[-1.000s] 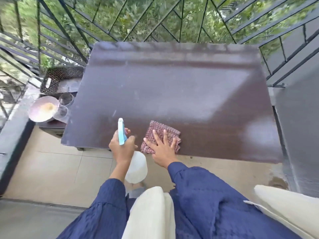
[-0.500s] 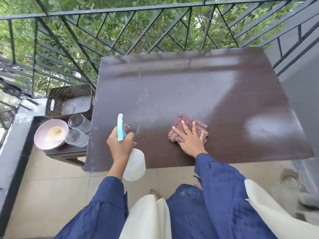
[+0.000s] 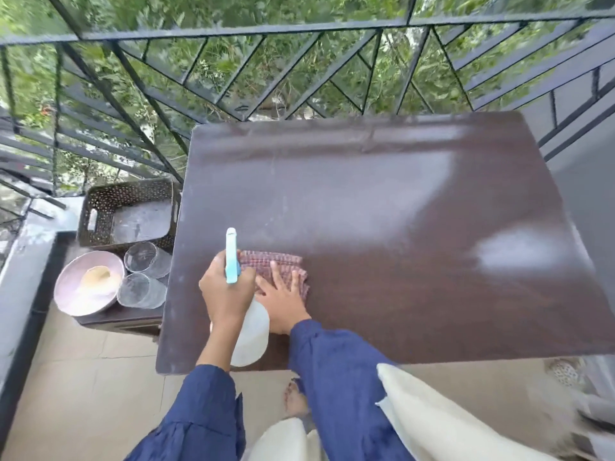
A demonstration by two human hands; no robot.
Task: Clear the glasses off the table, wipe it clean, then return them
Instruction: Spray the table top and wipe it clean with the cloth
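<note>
The dark brown table fills the middle of the view, its top dusty with pale smears. My left hand grips a white spray bottle with a light blue nozzle, held over the table's near left part. My right hand lies flat, fingers spread, on a red checked cloth on the tabletop, just right of the bottle. Two clear glasses stand on a low side table to the left of the big table.
A pink bowl with something yellowish inside sits beside the glasses. A dark perforated basket stands behind them. A black metal railing runs along the far and left sides. A grey wall bounds the right. Tiled floor lies below.
My right hand has slid the cloth left across the table, up beside the spray bottle. The view has shifted, so the table sits further right and lower.
</note>
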